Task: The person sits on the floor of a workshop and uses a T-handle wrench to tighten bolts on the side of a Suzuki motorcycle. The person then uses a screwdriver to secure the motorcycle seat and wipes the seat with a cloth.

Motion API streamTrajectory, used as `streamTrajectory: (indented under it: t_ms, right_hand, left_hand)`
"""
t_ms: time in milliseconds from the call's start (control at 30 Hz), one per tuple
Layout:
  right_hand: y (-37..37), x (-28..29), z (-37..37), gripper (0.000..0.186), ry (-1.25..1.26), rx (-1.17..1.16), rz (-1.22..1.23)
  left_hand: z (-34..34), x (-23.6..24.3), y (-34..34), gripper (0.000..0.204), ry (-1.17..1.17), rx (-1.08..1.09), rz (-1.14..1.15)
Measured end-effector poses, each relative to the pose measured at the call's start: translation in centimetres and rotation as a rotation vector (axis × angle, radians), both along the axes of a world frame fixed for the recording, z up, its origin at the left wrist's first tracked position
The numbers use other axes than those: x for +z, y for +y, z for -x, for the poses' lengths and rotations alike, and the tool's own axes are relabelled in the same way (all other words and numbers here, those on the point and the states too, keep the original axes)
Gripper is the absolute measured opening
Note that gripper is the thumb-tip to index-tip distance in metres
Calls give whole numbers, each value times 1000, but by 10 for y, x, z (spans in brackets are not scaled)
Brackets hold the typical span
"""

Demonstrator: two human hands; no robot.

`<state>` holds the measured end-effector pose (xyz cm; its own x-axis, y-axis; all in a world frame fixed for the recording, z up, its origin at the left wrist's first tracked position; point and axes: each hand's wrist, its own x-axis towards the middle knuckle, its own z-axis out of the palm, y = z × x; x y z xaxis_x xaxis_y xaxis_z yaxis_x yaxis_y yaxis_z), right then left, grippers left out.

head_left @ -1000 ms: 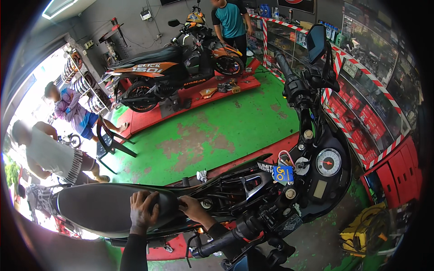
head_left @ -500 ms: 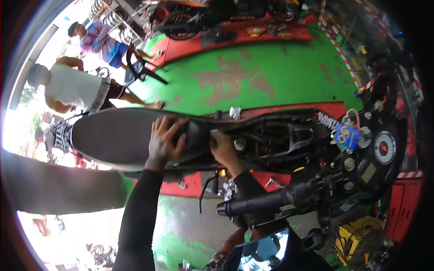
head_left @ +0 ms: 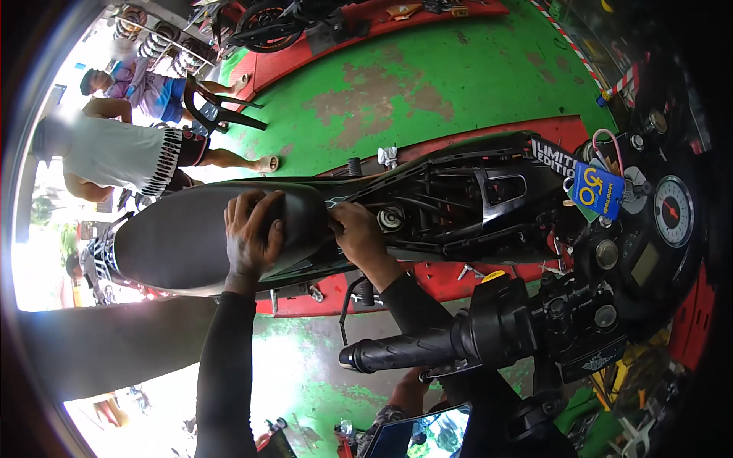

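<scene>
A motorcycle's long black seat (head_left: 179,237) stretches left across the middle. My left hand (head_left: 253,233) lies on top of it near the front end, fingers bent and spread, thumb apart. Close by, my right hand (head_left: 357,235) is closed at the seat's front edge, fingers pinched together; whatever they hold is hidden. Just right of that hand sits a round metal cap (head_left: 390,219) within the uncovered black frame (head_left: 447,206). Black sleeves cover both my forearms.
The handlebar grip (head_left: 405,349), mirror (head_left: 427,433) and round gauge (head_left: 673,212) stand to the right and near. A blue tag (head_left: 599,191) hangs by the gauge. Two people are at the far left beside a black chair (head_left: 221,111). Another motorcycle (head_left: 267,27) stands beyond on a red platform.
The whole view has shifted and come closer to the motorcycle. Both hands stay by the seat's front end, the right one still closed at its edge. The person in white has stepped slightly.
</scene>
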<state>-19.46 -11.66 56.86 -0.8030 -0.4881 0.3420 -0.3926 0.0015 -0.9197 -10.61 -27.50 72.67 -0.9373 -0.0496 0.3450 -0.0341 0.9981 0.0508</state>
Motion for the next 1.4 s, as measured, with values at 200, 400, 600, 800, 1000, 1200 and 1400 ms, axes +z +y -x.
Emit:
streamTrajectory:
  t_ms: [200,400,600,800,1000,1200,1400]
  right_hand:
    - [-5,-5,-3,20,153,24,-14]
    - [-8,-10,-4,21,170,-26,-41]
    - [-8,17,26,19,-346,303,-286]
    - [9,20,8,25,116,-96,-231]
    - [63,47,-135,18,-142,-156,-216]
    - [299,4,-300,24,-217,-36,-753]
    - [584,-2,-523,25,-509,-584,-1301]
  left_hand:
    - [-3,3,-6,49,0,-14,15]
    - [-4,-3,-10,45,29,-43,11]
    - [-8,-15,-18,42,69,-31,36]
    - [-2,-8,-9,38,115,-73,44]
    - [-15,-6,-9,35,118,-27,-8]
    - [-17,14,-4,33,211,-76,-137]
    - [-23,0,-21,25,373,-190,-443]
